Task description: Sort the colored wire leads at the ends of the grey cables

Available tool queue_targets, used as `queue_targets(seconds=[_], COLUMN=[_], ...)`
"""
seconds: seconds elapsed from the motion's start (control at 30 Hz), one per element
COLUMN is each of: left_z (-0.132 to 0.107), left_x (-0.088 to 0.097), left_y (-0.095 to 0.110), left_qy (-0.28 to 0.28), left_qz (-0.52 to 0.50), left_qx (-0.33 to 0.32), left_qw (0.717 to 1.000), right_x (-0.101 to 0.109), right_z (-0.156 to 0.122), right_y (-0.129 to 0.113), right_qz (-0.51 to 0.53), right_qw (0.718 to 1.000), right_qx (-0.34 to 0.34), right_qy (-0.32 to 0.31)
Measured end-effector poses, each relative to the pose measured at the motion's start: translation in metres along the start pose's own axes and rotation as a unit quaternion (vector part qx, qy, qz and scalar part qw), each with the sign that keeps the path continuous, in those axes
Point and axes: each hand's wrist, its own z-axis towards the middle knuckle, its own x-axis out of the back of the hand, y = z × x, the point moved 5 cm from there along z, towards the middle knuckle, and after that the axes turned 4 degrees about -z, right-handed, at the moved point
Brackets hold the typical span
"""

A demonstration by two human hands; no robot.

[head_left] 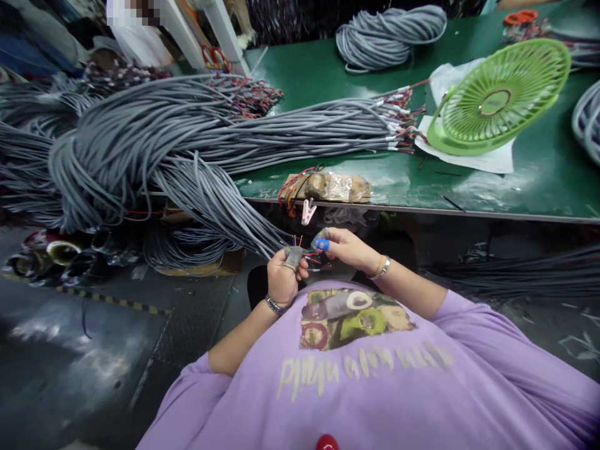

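My left hand [285, 275] is closed around the end of a bundle of grey cables [239, 215] that hangs over the table edge. Tape-like covering wraps its thumb. Short coloured wires [297, 240] stick up beside that thumb, and more fan out toward the right. Close by, my right hand [349, 248] pinches at these thin wires, a blue finger cot [321, 244] on one finger. Its fingertips partly hide what they grip. Both hands are just in front of my body, below the table edge.
A large heap of grey cables [122, 137] covers the left of the green table [300, 69]. A green fan [497, 103] stands at right, a coiled cable [389, 37] behind. A wooden block [347, 187] and a pink clip [308, 212] are at the front edge.
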Motion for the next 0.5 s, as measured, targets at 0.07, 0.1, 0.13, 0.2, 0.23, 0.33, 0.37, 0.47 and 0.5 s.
queue_targets(seconds=[0.07, 0.1, 0.13, 0.2, 0.23, 0.33, 0.37, 0.47, 0.5], left_z=[-0.001, -0.001, -0.002, -0.002, -0.003, -0.004, -0.004, -0.005, -0.004], left_x=[0.0, 0.0, 0.0, 0.001, 0.002, 0.003, 0.003, 0.002, 0.002], left_y=[-0.001, -0.001, -0.001, -0.002, -0.003, -0.005, -0.005, -0.007, -0.007], left_qy=[-0.01, -0.013, -0.016, -0.021, -0.024, -0.04, -0.047, -0.071, -0.074], left_qz=[0.015, 0.021, 0.026, 0.035, 0.04, 0.055, 0.06, 0.069, 0.069], left_qx=[-0.005, -0.007, -0.006, -0.004, -0.003, 0.003, 0.006, 0.017, 0.019], left_qw=[1.0, 1.0, 1.0, 0.999, 0.999, 0.998, 0.997, 0.995, 0.995], right_x=[-0.005, -0.008, -0.009, -0.011, -0.011, -0.009, -0.009, -0.01, -0.011], right_z=[0.001, 0.002, 0.003, 0.005, 0.006, 0.009, 0.009, 0.011, 0.011], right_y=[-0.001, 0.0, 0.0, 0.002, 0.002, 0.001, 0.001, 0.002, 0.003], right_qz=[-0.014, -0.019, -0.022, -0.024, -0.023, -0.021, -0.023, -0.038, -0.042], right_qw=[1.0, 1.0, 0.999, 0.999, 0.999, 0.999, 0.999, 0.998, 0.998], right_qx=[0.004, 0.007, 0.01, 0.014, 0.016, 0.026, 0.028, 0.026, 0.024], right_qy=[-0.013, -0.018, -0.021, -0.023, -0.021, 0.003, 0.011, 0.032, 0.04])
